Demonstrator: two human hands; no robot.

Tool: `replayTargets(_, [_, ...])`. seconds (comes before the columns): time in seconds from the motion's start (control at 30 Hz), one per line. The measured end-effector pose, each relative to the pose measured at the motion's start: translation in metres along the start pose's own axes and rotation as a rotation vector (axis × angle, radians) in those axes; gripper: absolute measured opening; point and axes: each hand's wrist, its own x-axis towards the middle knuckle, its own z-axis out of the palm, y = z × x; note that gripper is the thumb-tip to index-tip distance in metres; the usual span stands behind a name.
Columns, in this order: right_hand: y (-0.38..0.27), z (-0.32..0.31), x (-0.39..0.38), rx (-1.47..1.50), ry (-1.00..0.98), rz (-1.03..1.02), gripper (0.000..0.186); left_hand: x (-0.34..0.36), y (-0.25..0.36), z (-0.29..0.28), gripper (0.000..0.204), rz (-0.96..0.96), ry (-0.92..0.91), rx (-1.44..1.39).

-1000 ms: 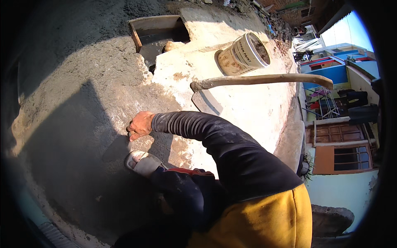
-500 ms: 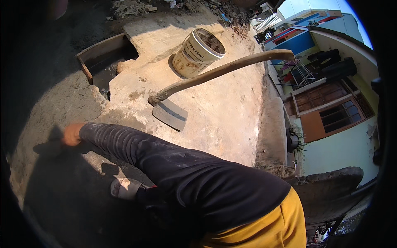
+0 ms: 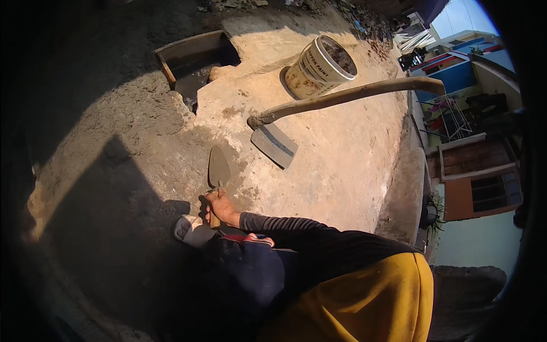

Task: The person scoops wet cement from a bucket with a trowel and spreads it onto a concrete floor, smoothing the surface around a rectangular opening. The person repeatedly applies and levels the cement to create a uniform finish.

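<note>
My right hand [image 3: 223,208] is closed around the wooden handle of a trowel [image 3: 219,169]. Its pointed blade lies flat against the ground, over the border between wet grey cement [image 3: 142,108] and the drier pale concrete. The dark sleeve of that arm comes in from the lower right. Just beyond the trowel rests a hoe [image 3: 274,146], its blade on the concrete and its long curved wooden handle slanting up to the right. My left hand is nowhere in the picture.
A stained white paint bucket [image 3: 313,69] stands behind the hoe. Farther left, a board-edged pit [image 3: 196,48] opens in the ground. A sandalled foot [image 3: 192,229] is close to my right hand. Rubble lies at the back; a low concrete wall [image 3: 401,196] runs along the right.
My right hand has drawn back from the wet cement at the left toward the foot, bringing the trowel into sunlight. The view has shifted, so the bucket and hoe appear farther right.
</note>
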Motion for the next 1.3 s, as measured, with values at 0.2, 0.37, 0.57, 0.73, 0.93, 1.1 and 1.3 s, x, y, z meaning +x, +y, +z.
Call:
replayTargets(0.2, [0.022, 0.101, 0.063, -0.01, -0.093, -0.089, 0.028, -0.023, -0.004, -0.004, 0.068, 0.074, 0.042, 0.095])
replayTargets(0.37, [-0.039, 0.263, 0.12, -0.452, -0.152, -0.568, 0.035, -0.046, -0.006, -0.009, 0.066, 0.027, 0.095, 0.066])
replayTargets(0.57, [-0.057, 0.312, 0.113, -0.362, -0.044, -0.648, 0.052, -0.054, -0.017, -0.016, 0.062, -0.001, 0.126, 0.066])
replayTargets(0.73, [-0.07, 0.197, 0.128, -0.017, 0.202, -0.338, 0.044, -0.063, -0.008, -0.012, 0.061, -0.014, 0.185, 0.172])
replayTargets(0.93, [-0.079, 0.159, 0.167, 0.424, 0.146, -0.072, 0.041, -0.065, 0.005, -0.002, 0.055, -0.07, 0.228, -0.031])
replayTargets(1.1, [-0.081, 0.209, 0.197, -0.046, 0.316, -0.335, 0.048, -0.047, -0.003, -0.01, 0.061, -0.023, 0.105, 0.08])
replayTargets(1.3, [-0.132, 0.121, 0.209, -0.493, 0.203, -0.702, 0.044, -0.042, -0.009, -0.009, 0.063, -0.047, 0.108, 0.0])
